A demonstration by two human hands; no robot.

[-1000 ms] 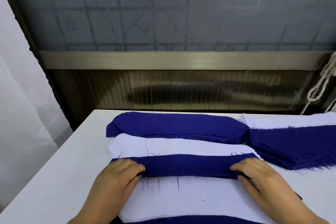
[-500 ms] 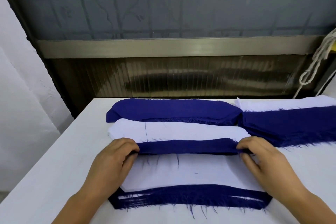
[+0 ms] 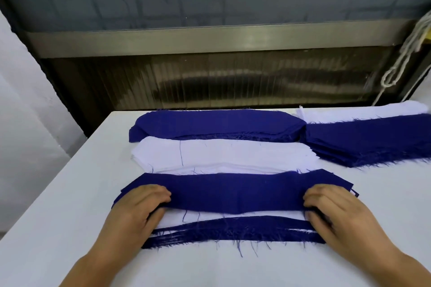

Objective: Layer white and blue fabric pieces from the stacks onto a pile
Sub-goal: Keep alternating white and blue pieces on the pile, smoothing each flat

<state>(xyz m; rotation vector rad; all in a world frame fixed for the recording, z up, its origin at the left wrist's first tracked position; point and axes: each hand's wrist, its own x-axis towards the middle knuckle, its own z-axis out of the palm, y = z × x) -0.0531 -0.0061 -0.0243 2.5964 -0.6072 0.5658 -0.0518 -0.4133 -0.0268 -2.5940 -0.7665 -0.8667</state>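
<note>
A long blue fabric piece point(image 3: 235, 191) lies across the near pile point(image 3: 233, 233), which shows white and frayed blue layers beneath it. My left hand point(image 3: 137, 207) grips the piece's left end, thumb tucked under its near edge. My right hand point(image 3: 335, 209) grips its right end the same way. Behind the pile sits a white stack point(image 3: 221, 156), and behind that a blue stack point(image 3: 217, 124).
A second blue stack point(image 3: 370, 144) with a white stack point(image 3: 363, 113) behind it lies at the right on the white table point(image 3: 70, 205). A dark ribbed wall panel point(image 3: 221, 81) rises past the table's far edge. A knotted white cord point(image 3: 401, 53) hangs at the upper right.
Both hands have drawn the blue piece toward me and spread it wider over the near pile. The view has tilted down, showing more of the pile's front edge.
</note>
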